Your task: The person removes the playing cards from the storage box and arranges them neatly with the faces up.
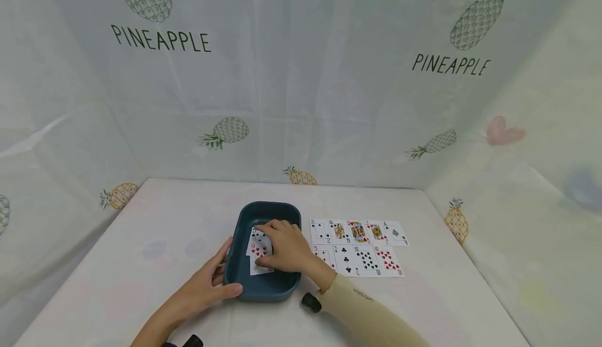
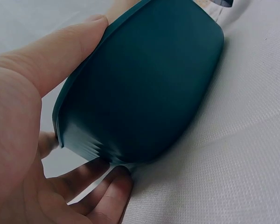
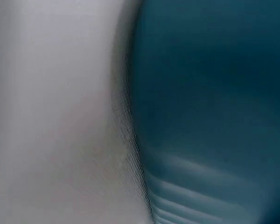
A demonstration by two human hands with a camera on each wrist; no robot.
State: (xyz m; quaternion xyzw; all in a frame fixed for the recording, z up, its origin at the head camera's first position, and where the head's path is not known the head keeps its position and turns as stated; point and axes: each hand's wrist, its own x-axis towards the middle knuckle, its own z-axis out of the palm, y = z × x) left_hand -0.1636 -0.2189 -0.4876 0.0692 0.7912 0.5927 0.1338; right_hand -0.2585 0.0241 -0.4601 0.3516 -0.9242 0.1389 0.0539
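Note:
A dark blue tray (image 1: 263, 289) with raised walls stands on the table. My left hand (image 1: 199, 284) grips its left side, thumb over the rim and fingers against the outer wall; the left wrist view shows the thumb (image 2: 79, 51) along the tray's edge (image 2: 149, 84). Inside the tray lie a five of spades (image 1: 256, 236) and a nine of hearts (image 1: 257, 269), which overlaps it. My right hand (image 1: 289, 247) reaches over the tray's right rim and arches across both cards, thumb on the nine and a fingertip at the five's top edge. In the right wrist view only the tray wall (image 3: 214, 93) shows.
To the right of the tray, face-up playing cards lie in two rows. The back row runs from a two of spades (image 1: 321, 231) to an ace of spades (image 1: 396, 233). The front row includes a three of clubs (image 1: 345, 259) and a red ten (image 1: 388, 261). Pineapple-printed cloth surrounds the table.

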